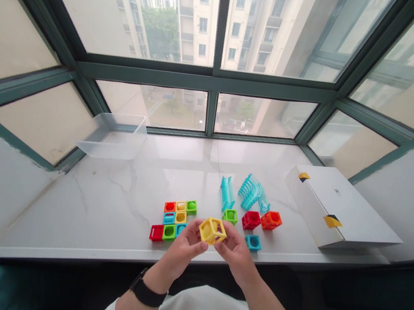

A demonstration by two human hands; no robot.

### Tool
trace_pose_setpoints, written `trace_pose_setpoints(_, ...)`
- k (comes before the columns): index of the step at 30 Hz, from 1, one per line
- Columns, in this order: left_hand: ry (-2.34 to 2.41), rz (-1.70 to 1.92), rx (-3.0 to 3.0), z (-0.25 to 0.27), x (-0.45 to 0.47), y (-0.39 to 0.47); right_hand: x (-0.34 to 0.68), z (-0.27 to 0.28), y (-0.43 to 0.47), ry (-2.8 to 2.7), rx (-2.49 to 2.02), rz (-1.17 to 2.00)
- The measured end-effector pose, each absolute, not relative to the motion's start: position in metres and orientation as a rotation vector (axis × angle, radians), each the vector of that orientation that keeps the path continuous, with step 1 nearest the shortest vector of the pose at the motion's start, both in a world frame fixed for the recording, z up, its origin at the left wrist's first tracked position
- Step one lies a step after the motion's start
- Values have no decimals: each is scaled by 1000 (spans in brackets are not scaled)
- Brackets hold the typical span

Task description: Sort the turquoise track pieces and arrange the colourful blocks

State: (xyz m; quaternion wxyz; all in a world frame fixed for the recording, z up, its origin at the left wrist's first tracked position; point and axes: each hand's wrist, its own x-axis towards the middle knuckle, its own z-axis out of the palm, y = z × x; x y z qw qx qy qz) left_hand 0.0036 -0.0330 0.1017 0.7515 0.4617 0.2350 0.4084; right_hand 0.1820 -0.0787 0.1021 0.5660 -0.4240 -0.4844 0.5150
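Between both hands I hold a yellow hollow cube block [212, 231], tilted, above the sill's front edge. My left hand [188, 239] grips its left side, fingers closed on it; my right hand [234, 244] grips its right side the same way. Left of my hands, several coloured cube blocks stand in rows, among them a red block [156, 233], a green block [169, 232] and a blue block [169, 217]. My left hand partly covers another blue one. Just behind my right hand sits a green cube [230, 216], and a blue cube [253, 242] lies to its right.
Clear turquoise track pieces [227, 194] lie farther back, with a curved turquoise piece [251, 191] beside them. A dark red cube [251, 220] and an orange cube [271, 220] stand right. A transparent bin [112, 150] is back left; a white box [352, 211] is at right.
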Motion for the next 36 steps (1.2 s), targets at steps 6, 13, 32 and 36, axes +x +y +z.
trace_pose_setpoints(6, 720, 999, 1499, 118, -1, -35, 190, 105, -85, -1253, -1076, 1051)
trace_pose_setpoints(13, 767, 1083, 2012, 133, -4, -44, 190, 118, -94, -1329, -1069, 1024)
trace_pose_setpoints(32, 609, 823, 1027, 130, 5, -49, 205, 115, -93, -1422, -1145, 869)
trace_pose_setpoints(36, 571, 729, 912, 131, 13, -50, 218, 117, -91, -1492, -1198, 810)
